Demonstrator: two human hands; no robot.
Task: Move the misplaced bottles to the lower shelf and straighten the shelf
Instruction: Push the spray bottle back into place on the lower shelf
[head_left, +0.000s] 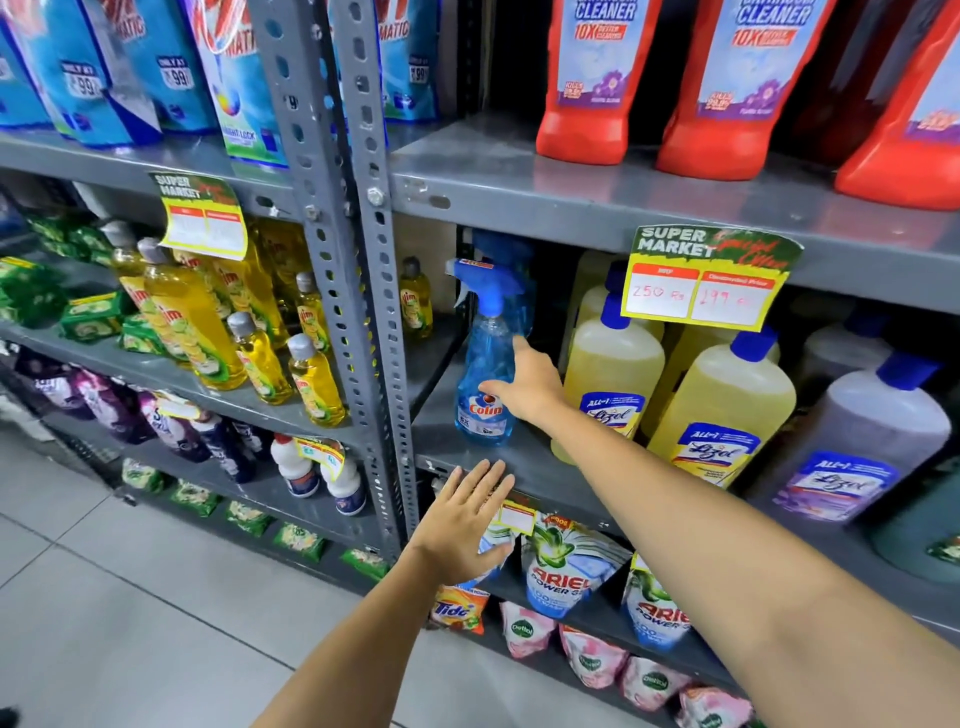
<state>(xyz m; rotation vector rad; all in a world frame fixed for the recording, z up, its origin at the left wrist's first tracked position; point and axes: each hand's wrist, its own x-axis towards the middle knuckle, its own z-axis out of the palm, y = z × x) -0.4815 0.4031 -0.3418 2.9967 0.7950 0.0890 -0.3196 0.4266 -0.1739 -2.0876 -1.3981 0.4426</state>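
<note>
A blue Colin spray bottle (480, 364) stands upright on the middle grey shelf (524, 470), left of the yellow Lizol bottles (613, 379). My right hand (524, 387) rests against the spray bottle's right side, thumb across its label, fingers spread behind it and not closed around it. My left hand (462, 519) hovers flat and open just below the shelf's front edge, holding nothing. A small yellow Vim bottle (415, 299) stands alone at the back left of the same shelf. A second blue sprayer shows behind the Colin bottle.
Red cleaner bottles (597, 78) fill the shelf above. Purple Lizol bottle (862, 441) sits at the right. Ariel pouches (558, 566) and pink Dettol packs line the lower shelves. The left bay holds Vim bottles (192, 322). A perforated steel upright (363, 260) divides the bays.
</note>
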